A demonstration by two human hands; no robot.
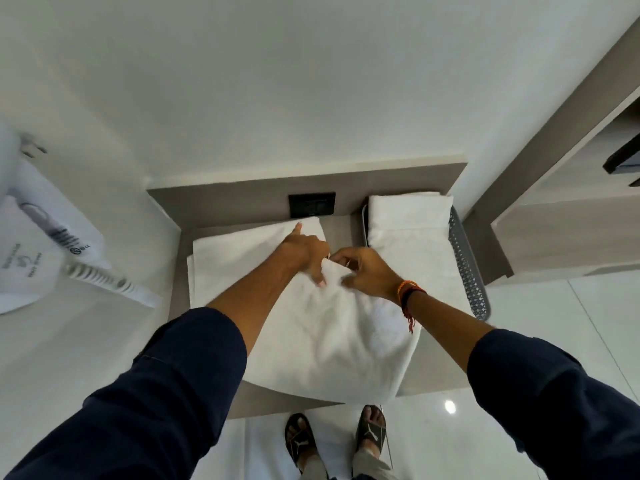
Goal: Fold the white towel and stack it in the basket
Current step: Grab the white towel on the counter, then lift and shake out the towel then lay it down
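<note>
A white towel (322, 334) lies spread over the grey table, its near edge hanging past the front. My left hand (304, 249) presses on the towel's far part, index finger stretched out, other fingers touching the fabric. My right hand (367, 271) pinches a raised corner of the towel just beside the left hand. At the right stands a grey perforated basket (467, 268) with folded white towels (412, 216) stacked inside.
The grey table (249, 202) has a raised back panel with a black socket plate (311, 205). A wall-mounted hair dryer with coiled cord (62, 244) hangs at the left. A grey cabinet (554, 216) stands to the right. My sandalled feet (332, 441) are on the shiny floor below.
</note>
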